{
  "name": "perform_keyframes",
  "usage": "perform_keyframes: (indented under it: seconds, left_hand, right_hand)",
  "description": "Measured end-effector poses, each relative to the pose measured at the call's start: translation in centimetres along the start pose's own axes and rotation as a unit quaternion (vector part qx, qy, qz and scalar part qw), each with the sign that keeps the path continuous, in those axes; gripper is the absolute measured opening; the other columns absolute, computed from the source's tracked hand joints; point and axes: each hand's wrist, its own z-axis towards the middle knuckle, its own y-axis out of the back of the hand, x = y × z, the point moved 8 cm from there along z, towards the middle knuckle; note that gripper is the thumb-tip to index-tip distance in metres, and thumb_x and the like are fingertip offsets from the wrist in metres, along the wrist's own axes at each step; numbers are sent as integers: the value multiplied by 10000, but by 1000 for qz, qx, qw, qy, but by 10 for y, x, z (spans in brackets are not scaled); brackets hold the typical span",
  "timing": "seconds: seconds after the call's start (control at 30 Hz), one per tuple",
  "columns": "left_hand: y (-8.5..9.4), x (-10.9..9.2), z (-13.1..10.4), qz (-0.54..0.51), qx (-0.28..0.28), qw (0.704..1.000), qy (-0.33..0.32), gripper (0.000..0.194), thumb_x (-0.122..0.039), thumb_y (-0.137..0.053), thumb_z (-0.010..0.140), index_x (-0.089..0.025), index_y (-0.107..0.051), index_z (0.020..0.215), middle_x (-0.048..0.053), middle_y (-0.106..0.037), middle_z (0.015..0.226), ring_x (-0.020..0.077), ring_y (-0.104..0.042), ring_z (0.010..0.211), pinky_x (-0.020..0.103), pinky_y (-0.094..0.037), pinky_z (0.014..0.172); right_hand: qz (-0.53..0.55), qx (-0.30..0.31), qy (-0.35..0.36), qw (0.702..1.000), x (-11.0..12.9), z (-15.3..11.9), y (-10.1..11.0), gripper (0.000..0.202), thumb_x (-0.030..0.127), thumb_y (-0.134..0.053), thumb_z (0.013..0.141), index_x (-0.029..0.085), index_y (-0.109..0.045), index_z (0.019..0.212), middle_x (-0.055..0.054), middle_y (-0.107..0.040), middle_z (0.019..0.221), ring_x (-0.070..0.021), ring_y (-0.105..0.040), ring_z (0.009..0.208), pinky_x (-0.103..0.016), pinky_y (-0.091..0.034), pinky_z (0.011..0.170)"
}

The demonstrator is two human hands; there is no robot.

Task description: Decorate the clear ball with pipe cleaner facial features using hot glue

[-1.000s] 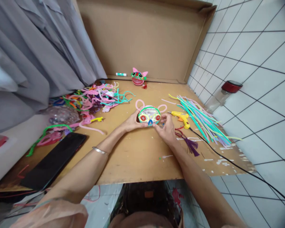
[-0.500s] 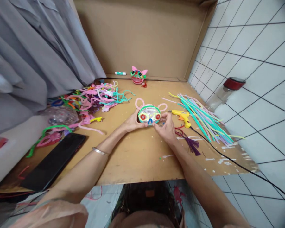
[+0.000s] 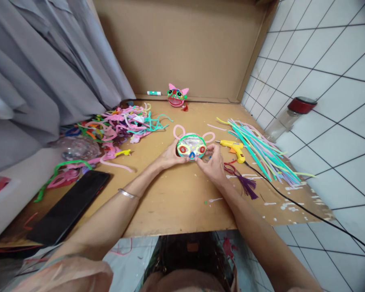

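1. Pink, green and yellow craft face (image 3: 191,141), head view: located at the middle of the table (image 3: 176,207), between both hands. Two pink loop ears on top, green rim, red-centred eyes, blue nose piece low down. I cannot tell whether its underside touches the wood.
2. Left hand (image 3: 171,156): half closed around the left side of the craft face, thumb along the lower edge. On its wrist I log one silver bracelet (image 3: 128,193).
3. Right hand (image 3: 212,163): fingers curled, partly closed at the lower right edge of the craft face, thumb tip near the blue nose.
4. Yellow glue gun (image 3: 232,147): lying just beyond the right hand, nozzle pointing left, black cable (image 3: 287,198) trailing off (my nearest neighbour to that hand).
5. Purple tassel (image 3: 246,185) with a red cord, flat, near the right forearm.
6. Straight pipe cleaners (image 3: 261,152), turquoise, lilac and yellow: loose bundle at far right.
7. Tangled pipe cleaners (image 3: 118,125), mostly pink: heap at left.
8. Black slab-like device (image 3: 69,207): near left corner.
9. Pink-eared second face (image 3: 175,98): at the back, beside a white-and-green tube (image 3: 154,93).
10. Red-lidded clear jar (image 3: 284,121): against the tiled wall (image 3: 349,101).
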Motion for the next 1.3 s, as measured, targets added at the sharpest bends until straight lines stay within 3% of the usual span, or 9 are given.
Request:
perform_keyframes:
  seconds: [0.33, 0.6, 0.87, 1.3]
  left_hand:
    - [0, -1, 1, 24, -15, 1000, -2, 1030, -477, -793, 552, -103, -358, 1407, 187, -563, 1314, 330, -543, 1219, 469, -408, 1059]
    - [1, 2, -1, 12, -13, 1000, 22, 1176, -456, -828, 534, -150, -223, 1495, 201, -370, 1498, 349, -383, 1376, 502, -277, 1155]
    - [-2, 1, 0, -38, -13, 999, 16, 1147, -428, -842, 544, -162, -247, 1489, 201, -446, 1443, 345, -451, 1326, 514, -337, 1118]
    - [0, 15, 4, -104, -36, 994, 15, 1200, -436, -869, 520, -188, -223, 1501, 185, -374, 1505, 353, -396, 1368, 503, -319, 1139]
  right_hand:
    - [23, -11, -28, 999, -4, 0, 0, 463, 400, -685, 654, 253, -394, 984, -21, -614, 921, -216, -640, 848, -395, -493, 813]
    - [22, 4, -7, 1000, -1, 2, 3, 457, 420, -673, 675, 242, -422, 1013, -56, -623, 977, -249, -640, 919, -435, -482, 852]
    - [22, 26, -13, 999, -3, 4, 2, 482, 431, -685, 692, 241, -420, 1048, -79, -636, 1052, -246, -639, 915, -424, -491, 834]
    - [19, 27, -11, 999, -3, 3, 2, 500, 446, -677, 700, 220, -446, 1081, -89, -651, 1042, -253, -642, 919, -411, -490, 818]
